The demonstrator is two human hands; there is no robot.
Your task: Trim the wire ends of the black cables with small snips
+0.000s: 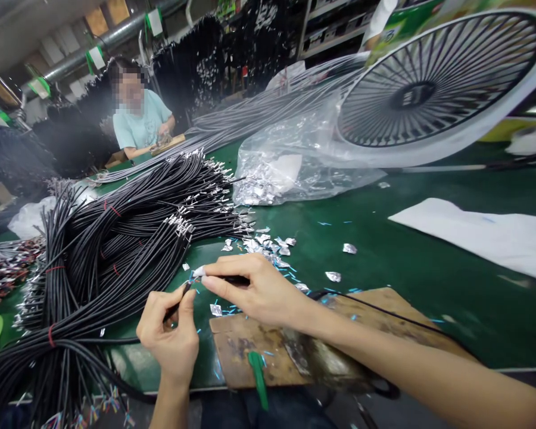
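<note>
My left hand (pixel 170 328) is closed around a black cable (pixel 186 290), pinched near its end between thumb and forefinger. Thin coloured wires (pixel 191 277) stick out of that end. Against them, my right hand (pixel 254 286) closes on a slim dark tool (pixel 234 279); its exact kind is hidden by the fingers. Something white (pixel 199 271) shows at those fingertips, and I cannot tell whether it is a finger cover or part of the tool. To the left lies a large bundle of black cables (pixel 129 238), tied with red bands, with pale stripped ends.
Foil scraps (pixel 333 276) and blue insulation bits litter the green table (pixel 366 226). A worn wooden board (pixel 241 351) with a green strip lies in front. A clear plastic bag (pixel 312 149), a fan (pixel 411 95) and white paper (pixel 477 229) stand beyond. A co-worker (pixel 140 116) sits across.
</note>
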